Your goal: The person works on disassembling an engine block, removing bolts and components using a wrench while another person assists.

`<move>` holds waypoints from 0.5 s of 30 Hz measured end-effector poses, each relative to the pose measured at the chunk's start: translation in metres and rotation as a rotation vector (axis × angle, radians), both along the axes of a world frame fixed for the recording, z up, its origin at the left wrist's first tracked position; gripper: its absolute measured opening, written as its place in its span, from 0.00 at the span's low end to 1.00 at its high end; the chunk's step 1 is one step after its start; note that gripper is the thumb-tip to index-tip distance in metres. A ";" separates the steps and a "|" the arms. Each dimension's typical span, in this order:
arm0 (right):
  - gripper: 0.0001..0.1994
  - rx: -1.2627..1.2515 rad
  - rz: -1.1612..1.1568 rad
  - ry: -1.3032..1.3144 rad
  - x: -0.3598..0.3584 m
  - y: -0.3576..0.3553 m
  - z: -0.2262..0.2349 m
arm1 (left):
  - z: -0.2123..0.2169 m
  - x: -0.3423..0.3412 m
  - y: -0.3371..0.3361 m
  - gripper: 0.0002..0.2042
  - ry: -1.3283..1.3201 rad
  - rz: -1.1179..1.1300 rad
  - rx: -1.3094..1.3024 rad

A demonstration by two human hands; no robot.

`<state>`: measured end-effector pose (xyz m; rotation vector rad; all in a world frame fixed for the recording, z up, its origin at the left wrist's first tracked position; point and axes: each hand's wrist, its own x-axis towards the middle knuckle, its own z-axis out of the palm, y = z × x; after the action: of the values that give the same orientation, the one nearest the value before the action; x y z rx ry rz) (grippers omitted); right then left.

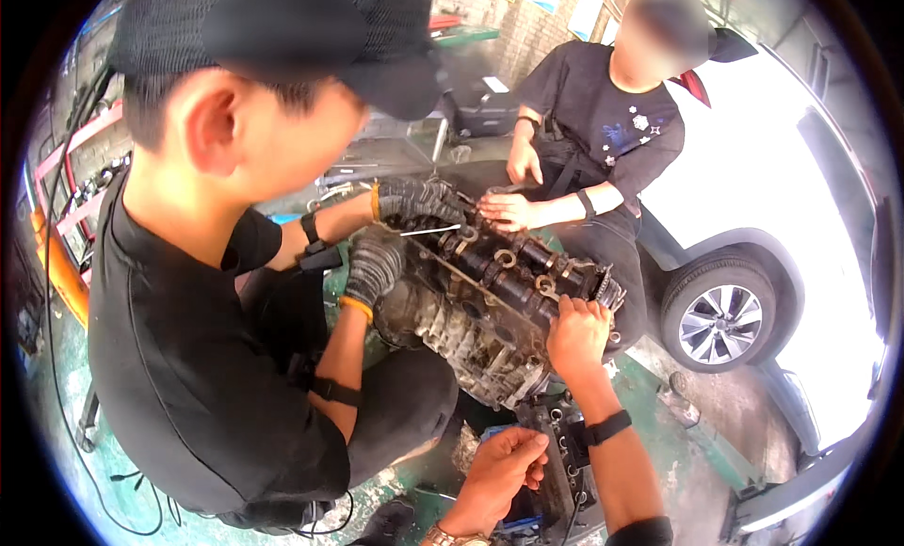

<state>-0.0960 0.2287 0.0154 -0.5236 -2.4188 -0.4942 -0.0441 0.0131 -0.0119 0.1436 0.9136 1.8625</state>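
A greasy engine (457, 337) stands in front of me with its camshafts (482, 269) exposed on top. My right hand (577, 337) is at the near right end of the camshafts, fingers curled down; its fingertips and anything they grip are hidden. Lower down, my left hand (506, 473) hovers apart from the engine, thumb against curled fingers; I cannot make out anything inside. A dark long part with round holes (556, 431) lies beneath and beside it. Across the engine's left end, a co-worker's striped gloved hand (375, 264) is beside a thin silver rod (431, 231).
One co-worker in black (198, 348) crouches close on my left. Another person (603, 122) sits beyond the engine, one hand (508, 211) on its far end. A white car (763, 198) stands at right, near a green metal beam (702, 438). Cables (71, 452) trail over the floor at left.
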 end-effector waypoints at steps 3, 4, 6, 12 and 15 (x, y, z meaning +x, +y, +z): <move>0.09 -0.016 0.011 -0.014 0.004 -0.002 0.001 | 0.005 0.002 -0.005 0.11 0.005 0.039 -0.021; 0.09 0.006 0.044 0.004 -0.001 -0.002 0.000 | 0.001 -0.002 -0.006 0.11 -0.022 0.039 0.008; 0.09 -0.012 0.035 -0.035 0.009 0.001 0.010 | 0.005 0.002 -0.005 0.10 -0.028 0.039 0.022; 0.05 -0.064 -0.016 -0.247 0.008 0.010 0.041 | 0.008 -0.005 -0.008 0.10 -0.024 0.029 0.051; 0.06 -0.060 -0.020 -0.249 0.006 0.003 0.043 | 0.011 -0.004 -0.011 0.10 -0.019 0.037 -0.007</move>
<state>-0.0896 0.2318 0.0585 -0.5404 -2.6746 -0.5236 -0.0481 0.0019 -0.0005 0.1051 0.9146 1.8913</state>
